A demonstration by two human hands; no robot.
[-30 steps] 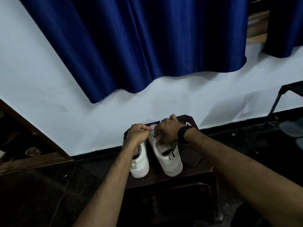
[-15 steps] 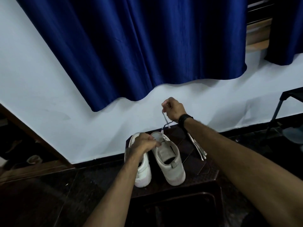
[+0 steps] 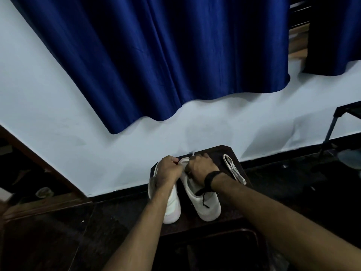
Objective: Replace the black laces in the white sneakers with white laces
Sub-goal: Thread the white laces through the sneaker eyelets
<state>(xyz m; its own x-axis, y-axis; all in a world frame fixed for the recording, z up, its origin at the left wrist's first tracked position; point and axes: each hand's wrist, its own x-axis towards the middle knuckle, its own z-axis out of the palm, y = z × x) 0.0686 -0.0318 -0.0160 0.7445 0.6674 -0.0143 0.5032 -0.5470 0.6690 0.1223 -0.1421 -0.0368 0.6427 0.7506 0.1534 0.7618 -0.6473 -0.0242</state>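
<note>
Two white sneakers stand side by side on a dark brown stool (image 3: pixel 237 153), the left sneaker (image 3: pixel 172 210) and the right sneaker (image 3: pixel 207 206). My left hand (image 3: pixel 169 171) has its fingers curled on the far end of the right sneaker. My right hand (image 3: pixel 199 168) is close beside it and pinches a white lace (image 3: pixel 193 153), whose tip sticks up above the fingers. A thin black strand (image 3: pixel 204 198) lies across the right sneaker below my wrist. A bundle of white laces (image 3: pixel 233 170) rests on the stool to the right. The eyelets are hidden by my hands.
The stool stands against a pale wall (image 3: pixel 78 149) under a blue curtain (image 3: pixel 156 55). A dark metal stand (image 3: pixel 332 126) is at the right edge. Around the stool is dark floor (image 3: pixel 58 241), and a wooden frame (image 3: pixel 39 159) runs along the left.
My right hand, raised half a second ago with the lace pulled up, has come back down to the right sneaker. My left hand stayed at the shoe.
</note>
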